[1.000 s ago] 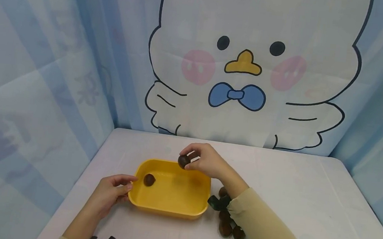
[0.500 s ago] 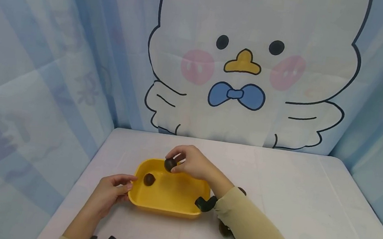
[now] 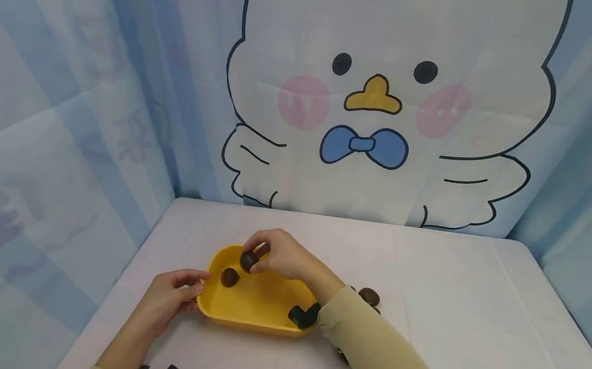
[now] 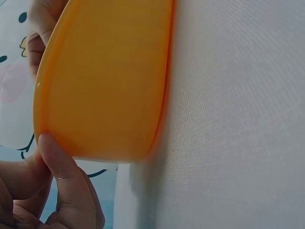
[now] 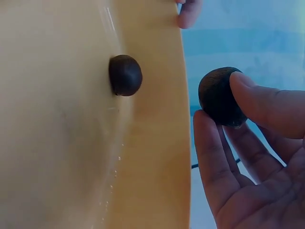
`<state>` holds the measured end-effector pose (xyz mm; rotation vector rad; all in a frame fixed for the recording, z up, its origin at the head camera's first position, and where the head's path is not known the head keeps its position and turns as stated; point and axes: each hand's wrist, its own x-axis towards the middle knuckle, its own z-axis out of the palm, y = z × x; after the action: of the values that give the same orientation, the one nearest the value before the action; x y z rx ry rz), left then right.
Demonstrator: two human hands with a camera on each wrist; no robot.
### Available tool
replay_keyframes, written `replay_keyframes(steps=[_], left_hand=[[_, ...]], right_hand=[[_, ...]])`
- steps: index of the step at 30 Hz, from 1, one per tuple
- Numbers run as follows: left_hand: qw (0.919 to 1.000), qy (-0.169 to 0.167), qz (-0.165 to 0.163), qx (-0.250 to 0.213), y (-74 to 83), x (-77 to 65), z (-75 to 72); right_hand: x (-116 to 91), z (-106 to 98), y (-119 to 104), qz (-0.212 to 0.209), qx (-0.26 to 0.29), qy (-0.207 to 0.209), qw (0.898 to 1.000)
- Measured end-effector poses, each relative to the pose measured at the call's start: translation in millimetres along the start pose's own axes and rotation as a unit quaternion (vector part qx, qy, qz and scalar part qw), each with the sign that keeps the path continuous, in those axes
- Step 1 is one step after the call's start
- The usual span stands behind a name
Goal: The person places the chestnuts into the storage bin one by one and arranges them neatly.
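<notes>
A shallow yellow tray [image 3: 260, 305] stands on the table, its left end pinched at the rim by my left hand [image 3: 166, 299]. In the left wrist view, that thumb [image 4: 59, 155] lies against the tray's outer wall. Above the tray's back left part, my right hand [image 3: 283, 257] pinches a dark brown chestnut [image 3: 249, 261] between thumb and fingers. The right wrist view has this held chestnut [image 5: 221, 98] apart from the tray and higher than its rim. Another chestnut [image 3: 229, 277] lies inside the tray near its left end.
More chestnuts [image 3: 369, 296] lie on the white table [image 3: 455, 324] right of the tray, partly covered by the right sleeve [image 3: 381, 346]. Dark wrist mounts [image 3: 304, 316] sit at both wrists. A curtain with a cartoon bird [image 3: 362, 180] hangs behind the table.
My right hand has moved left and slightly nearer with its chestnut, from the tray's back right edge to over its left part. The left hand has stayed on the rim.
</notes>
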<state>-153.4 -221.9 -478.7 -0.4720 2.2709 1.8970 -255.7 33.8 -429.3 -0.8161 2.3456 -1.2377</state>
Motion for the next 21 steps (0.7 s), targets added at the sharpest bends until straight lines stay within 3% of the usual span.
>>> replay_keyframes(steps=[21], left_hand=[[1.0000, -0.004, 0.000, -0.001, -1.3, 2.0, -1.1]], right_hand=[[11, 18, 1, 0.039, -0.062, -0.058, 0.996]])
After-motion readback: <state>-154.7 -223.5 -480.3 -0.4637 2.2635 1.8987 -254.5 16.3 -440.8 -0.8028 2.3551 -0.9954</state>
